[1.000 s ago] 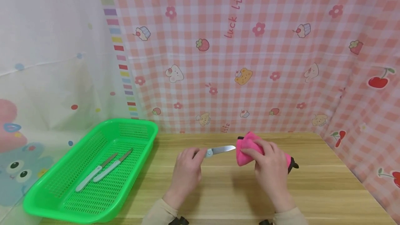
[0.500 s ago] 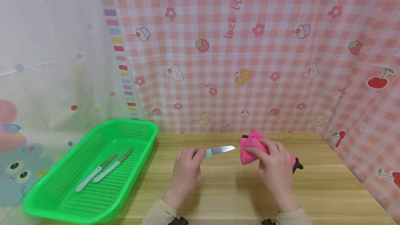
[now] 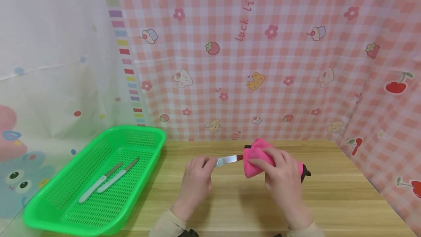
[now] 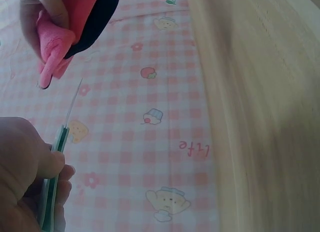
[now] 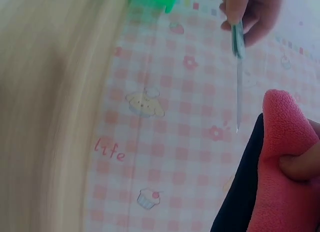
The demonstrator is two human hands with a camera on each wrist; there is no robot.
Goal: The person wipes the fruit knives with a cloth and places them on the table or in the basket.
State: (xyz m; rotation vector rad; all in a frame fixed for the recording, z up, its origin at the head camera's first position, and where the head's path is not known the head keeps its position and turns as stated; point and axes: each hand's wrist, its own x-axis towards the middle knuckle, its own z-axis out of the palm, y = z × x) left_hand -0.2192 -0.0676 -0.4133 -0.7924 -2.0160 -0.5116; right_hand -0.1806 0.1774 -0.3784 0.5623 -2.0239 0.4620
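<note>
In the head view my left hand [image 3: 197, 180] grips the pale blue handle of a folding fruit knife [image 3: 228, 160], its blade out and pointing right. The blade's outer end looks red, like a reflection of the pink cloth [image 3: 254, 156]. My right hand [image 3: 285, 182] holds that fluffy, black-edged cloth bunched up, thumb pressed into it. Both wrist views show a gap between the knife tip and the cloth. In the left wrist view, fingers wrap the knife handle [image 4: 62, 139]. Part of the cloth is hidden behind my right hand.
At the left of the wooden table [image 3: 230, 207] stands a green plastic basket [image 3: 158, 156]. Two more pale-handled knives lie in it, a left one [image 3: 98, 185] and a right one [image 3: 116, 178], blades out. A pink checked curtain [image 3: 204, 65] hangs behind the table.
The cloth in my right hand shifted slightly right, then came back left, closer to the knife tip. The blade's end now looks red. My left hand has hardly moved.
</note>
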